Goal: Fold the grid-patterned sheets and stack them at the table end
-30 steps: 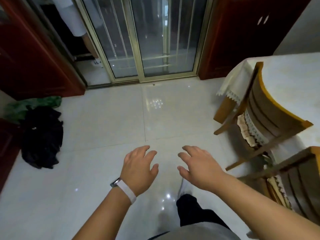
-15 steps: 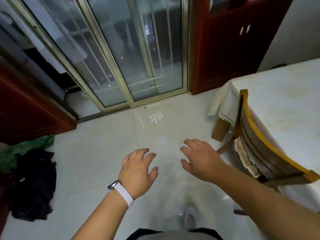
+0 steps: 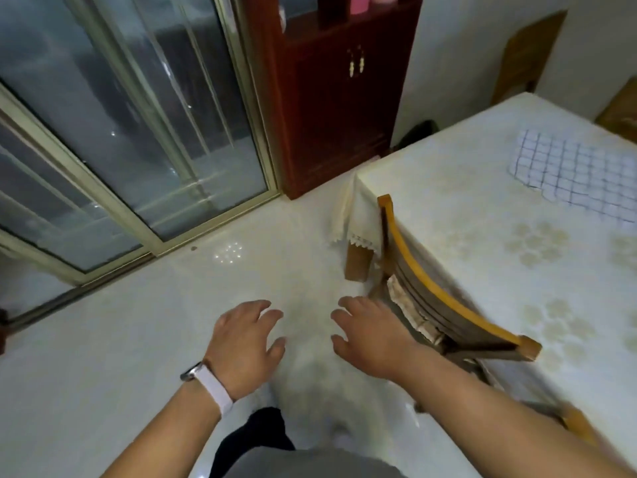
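The left hand (image 3: pixel 241 343) and the right hand (image 3: pixel 372 336) are both out in front of the person, low in the middle of the frame, over the pale floor (image 3: pixel 138 339). Each grip is loose, with the fingers spread and a little bent, and neither holds anything. I think the hands are held like this so they are ready to take hold of cloth soon. A white band (image 3: pixel 215 386) sits on the left wrist.

The grid-patterned sheet (image 3: pixel 579 174) is at the upper right of the frame. It lies flat on the surface (image 3: pixel 465 208), which has a cream cloth with flowers on it. The sheet is well apart from both hands, and the right edge of the frame cuts it off. I can only see 1 sheet. I cannot tell if more lie under it or past the edge.

A wooden chair (image 3: pixel 441 298) is pushed in against the near side of the surface, just beside the right hand. It stands between the person and the sheet, so I think the person has to step closer or go around it. No fold has been made that I can see.

A dark red cabinet (image 3: pixel 331 98) is at the top middle, and a glass door (image 3: pixel 120 132) fills the upper left.
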`<act>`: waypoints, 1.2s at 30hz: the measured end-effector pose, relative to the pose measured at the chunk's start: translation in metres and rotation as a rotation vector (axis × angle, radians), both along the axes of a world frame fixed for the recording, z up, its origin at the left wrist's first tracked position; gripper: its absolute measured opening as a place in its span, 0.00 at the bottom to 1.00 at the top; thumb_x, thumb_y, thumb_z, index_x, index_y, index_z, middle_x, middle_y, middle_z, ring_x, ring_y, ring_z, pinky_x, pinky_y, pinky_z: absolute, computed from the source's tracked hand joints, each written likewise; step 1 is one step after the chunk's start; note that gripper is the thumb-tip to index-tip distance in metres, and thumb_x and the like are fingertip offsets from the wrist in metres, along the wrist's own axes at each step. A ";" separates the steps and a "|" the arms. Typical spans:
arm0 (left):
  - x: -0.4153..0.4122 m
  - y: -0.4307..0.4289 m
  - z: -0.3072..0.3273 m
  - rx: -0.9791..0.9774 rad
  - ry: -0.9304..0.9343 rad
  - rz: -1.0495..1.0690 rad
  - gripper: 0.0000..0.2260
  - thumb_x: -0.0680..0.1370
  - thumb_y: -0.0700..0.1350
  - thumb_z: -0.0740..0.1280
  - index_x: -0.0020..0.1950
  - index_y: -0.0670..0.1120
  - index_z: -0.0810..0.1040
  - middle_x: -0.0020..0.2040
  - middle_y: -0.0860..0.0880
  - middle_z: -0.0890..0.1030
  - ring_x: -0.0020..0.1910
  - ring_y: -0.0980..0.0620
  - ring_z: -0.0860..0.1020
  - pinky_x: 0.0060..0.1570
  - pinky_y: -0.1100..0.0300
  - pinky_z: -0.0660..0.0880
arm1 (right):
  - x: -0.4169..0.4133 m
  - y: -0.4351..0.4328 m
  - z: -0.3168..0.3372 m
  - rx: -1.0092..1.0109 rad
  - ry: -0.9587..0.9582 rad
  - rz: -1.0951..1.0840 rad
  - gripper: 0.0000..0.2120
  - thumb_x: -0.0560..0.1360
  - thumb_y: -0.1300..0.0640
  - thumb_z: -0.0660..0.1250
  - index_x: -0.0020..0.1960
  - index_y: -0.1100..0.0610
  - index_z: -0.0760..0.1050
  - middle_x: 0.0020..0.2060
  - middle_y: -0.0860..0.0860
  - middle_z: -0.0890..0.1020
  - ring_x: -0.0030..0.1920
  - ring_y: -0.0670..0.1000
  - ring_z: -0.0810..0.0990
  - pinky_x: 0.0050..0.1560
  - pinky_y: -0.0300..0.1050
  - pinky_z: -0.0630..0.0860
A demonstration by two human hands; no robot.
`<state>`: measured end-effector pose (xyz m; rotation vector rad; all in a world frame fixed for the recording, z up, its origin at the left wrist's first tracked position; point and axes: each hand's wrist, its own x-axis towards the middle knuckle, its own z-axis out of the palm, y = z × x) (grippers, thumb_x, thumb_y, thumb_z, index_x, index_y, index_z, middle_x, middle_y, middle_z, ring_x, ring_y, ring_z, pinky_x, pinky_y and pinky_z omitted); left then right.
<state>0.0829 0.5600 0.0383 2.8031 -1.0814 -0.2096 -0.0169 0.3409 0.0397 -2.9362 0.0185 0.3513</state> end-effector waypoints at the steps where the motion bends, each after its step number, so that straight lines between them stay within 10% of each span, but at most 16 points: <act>1: 0.012 -0.004 -0.005 -0.007 0.014 -0.023 0.21 0.70 0.59 0.59 0.55 0.51 0.82 0.56 0.46 0.82 0.53 0.43 0.81 0.50 0.47 0.77 | 0.008 -0.003 0.000 -0.006 -0.010 -0.031 0.26 0.74 0.42 0.51 0.60 0.55 0.76 0.59 0.56 0.77 0.58 0.60 0.77 0.55 0.54 0.74; 9: 0.156 -0.023 -0.009 -0.083 0.117 -0.163 0.22 0.70 0.59 0.59 0.55 0.50 0.82 0.57 0.46 0.82 0.54 0.45 0.81 0.51 0.47 0.77 | 0.121 0.006 0.019 -0.127 0.046 -0.195 0.21 0.71 0.42 0.53 0.50 0.55 0.77 0.46 0.54 0.77 0.47 0.59 0.79 0.44 0.51 0.76; 16: 0.296 -0.010 0.006 -0.150 0.093 -0.187 0.22 0.72 0.57 0.61 0.63 0.50 0.78 0.65 0.47 0.76 0.63 0.46 0.74 0.61 0.48 0.70 | 0.248 0.030 0.051 -0.111 0.052 -0.281 0.18 0.78 0.45 0.57 0.62 0.54 0.71 0.62 0.53 0.72 0.62 0.57 0.72 0.61 0.51 0.68; 32: 0.443 -0.079 -0.003 -0.064 0.106 -0.323 0.21 0.73 0.54 0.62 0.64 0.51 0.76 0.67 0.49 0.74 0.65 0.47 0.71 0.62 0.49 0.68 | 0.357 -0.028 0.023 -0.063 0.059 -0.503 0.29 0.71 0.39 0.46 0.62 0.51 0.73 0.58 0.50 0.75 0.58 0.56 0.75 0.58 0.50 0.72; 36: 0.482 -0.115 -0.011 -0.021 0.075 -0.329 0.21 0.71 0.54 0.62 0.62 0.49 0.78 0.64 0.48 0.77 0.62 0.45 0.74 0.59 0.48 0.70 | 0.397 -0.069 0.002 -0.026 0.066 -0.534 0.22 0.76 0.42 0.57 0.66 0.51 0.71 0.61 0.50 0.74 0.61 0.55 0.74 0.60 0.50 0.70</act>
